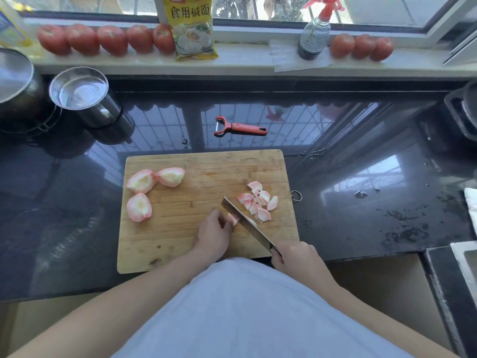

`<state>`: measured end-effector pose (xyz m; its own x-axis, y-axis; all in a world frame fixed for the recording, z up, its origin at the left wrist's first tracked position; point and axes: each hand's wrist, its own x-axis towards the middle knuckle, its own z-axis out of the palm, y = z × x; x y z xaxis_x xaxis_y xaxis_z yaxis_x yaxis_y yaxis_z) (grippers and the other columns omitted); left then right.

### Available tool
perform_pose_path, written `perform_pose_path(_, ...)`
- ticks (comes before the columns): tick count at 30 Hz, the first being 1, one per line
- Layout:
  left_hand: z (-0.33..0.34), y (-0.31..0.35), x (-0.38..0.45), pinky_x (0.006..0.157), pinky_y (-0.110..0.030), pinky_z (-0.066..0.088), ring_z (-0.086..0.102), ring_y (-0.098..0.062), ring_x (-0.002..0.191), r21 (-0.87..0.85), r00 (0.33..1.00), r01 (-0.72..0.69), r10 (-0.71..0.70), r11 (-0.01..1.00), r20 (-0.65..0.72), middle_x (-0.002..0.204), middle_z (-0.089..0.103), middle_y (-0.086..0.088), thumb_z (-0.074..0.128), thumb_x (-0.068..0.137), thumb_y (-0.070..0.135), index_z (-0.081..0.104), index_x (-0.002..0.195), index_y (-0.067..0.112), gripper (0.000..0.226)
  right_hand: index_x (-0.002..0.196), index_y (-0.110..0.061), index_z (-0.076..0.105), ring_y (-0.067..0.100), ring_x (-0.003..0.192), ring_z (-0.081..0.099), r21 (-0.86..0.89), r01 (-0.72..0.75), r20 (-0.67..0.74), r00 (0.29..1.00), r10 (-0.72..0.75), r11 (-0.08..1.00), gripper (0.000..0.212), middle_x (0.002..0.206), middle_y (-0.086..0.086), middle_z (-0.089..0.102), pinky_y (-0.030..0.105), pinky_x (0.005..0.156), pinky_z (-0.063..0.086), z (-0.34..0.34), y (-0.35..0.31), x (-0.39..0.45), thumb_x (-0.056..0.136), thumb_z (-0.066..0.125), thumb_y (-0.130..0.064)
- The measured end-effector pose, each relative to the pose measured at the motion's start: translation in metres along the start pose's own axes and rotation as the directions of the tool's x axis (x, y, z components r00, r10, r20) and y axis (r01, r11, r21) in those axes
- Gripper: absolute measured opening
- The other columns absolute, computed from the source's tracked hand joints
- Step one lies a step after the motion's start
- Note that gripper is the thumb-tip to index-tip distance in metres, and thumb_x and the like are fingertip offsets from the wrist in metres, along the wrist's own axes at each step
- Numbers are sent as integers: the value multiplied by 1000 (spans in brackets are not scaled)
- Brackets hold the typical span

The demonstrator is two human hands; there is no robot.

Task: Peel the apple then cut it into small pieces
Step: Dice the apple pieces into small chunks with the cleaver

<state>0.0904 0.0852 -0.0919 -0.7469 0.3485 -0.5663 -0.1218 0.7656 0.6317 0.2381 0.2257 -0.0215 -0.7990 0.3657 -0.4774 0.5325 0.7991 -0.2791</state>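
Note:
A wooden cutting board (196,244) lies on the dark counter. Three peeled apple quarters (140,180) with pinkish flesh sit at its left side. A pile of several small cut apple pieces (258,201) lies at the right. My left hand (214,235) holds a small apple piece (231,219) down on the board with curled fingers. My right hand (294,257) grips the handle of a knife (245,220), whose blade rests right beside that piece, tip pointing up-left.
A red peeler (240,127) lies on the counter behind the board. Steel cups (82,94) and a pot stand at the back left. Tomatoes (108,38), a yellow packet (192,27) and a spray bottle (313,34) line the windowsill. A stove (462,112) is at the right.

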Motion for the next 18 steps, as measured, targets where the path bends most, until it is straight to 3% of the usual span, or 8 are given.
perform_pose_path(4, 1, -1, 1, 57, -30, 34, 58, -22, 83, 0, 1000, -17, 17, 1000, 5, 83, 62, 4, 56, 103, 42, 52, 83, 26, 27, 88, -12, 60, 29, 76, 64, -49, -13, 33, 999, 15, 999, 22, 83, 7, 67, 37, 66, 51, -1, 0, 1, 99, 47, -26)
perform_pose_path(10, 2, -3, 4, 74, -33, 43, 62, -22, 94, -55, 999, -38, 40, 998, 29, 90, 66, 11, 60, 102, 35, 58, 90, 29, 14, 98, -9, 61, 36, 86, 64, -76, -48, 94, 994, 55, 996, 21, 91, 13, 66, 35, 67, 50, 3, -11, 17, 98, 45, -23)
perform_pose_path(13, 2, -1, 3, 79, -32, 43, 62, -20, 95, -73, 998, -58, 61, 996, 28, 91, 66, 13, 63, 102, 31, 60, 94, 29, 8, 96, -10, 65, 35, 84, 67, -76, 5, 55, 998, -1, 997, 25, 90, 14, 69, 36, 65, 51, 12, -21, 38, 97, 44, -23)
perform_pose_path(15, 0, 1, 4, 76, -31, 41, 60, -19, 91, -72, 999, -41, 43, 997, 27, 87, 64, 12, 64, 101, 29, 59, 88, 28, 14, 93, -10, 66, 34, 81, 65, -53, 23, 18, 1000, -22, 998, 25, 87, 12, 69, 34, 60, 42, 10, -23, 41, 97, 45, -23)
perform_pose_path(18, 1, -3, 7, 69, -32, 39, 60, -22, 85, -39, 1000, -16, 17, 999, 14, 81, 63, 6, 65, 100, 32, 54, 79, 26, 24, 82, -12, 53, 28, 70, 51, 37, -2, 2, 1000, 2, 999, 22, 75, 3, 57, 36, 59, 39, 3, -14, 25, 98, 45, -24)
